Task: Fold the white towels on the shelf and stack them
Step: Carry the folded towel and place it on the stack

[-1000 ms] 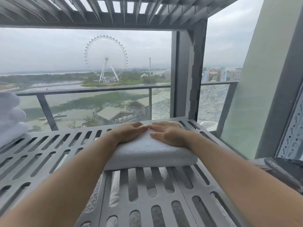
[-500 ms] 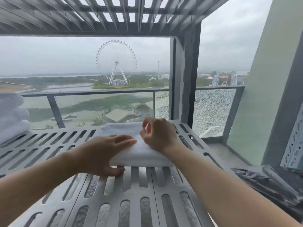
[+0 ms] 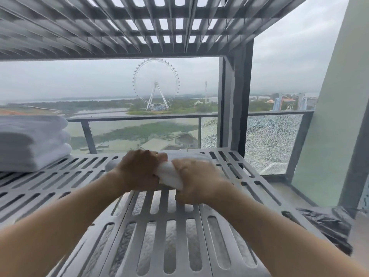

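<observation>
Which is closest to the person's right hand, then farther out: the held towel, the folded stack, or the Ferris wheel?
1. Held towel, gripped in the right hand itself.
2. Folded stack, at the left end of the shelf.
3. Ferris wheel, far beyond the balcony railing.

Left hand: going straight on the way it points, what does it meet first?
The left hand grips the bunched white cloth towel, so that comes first. Just beyond it is likely the right hand, though depth is unclear.
</observation>
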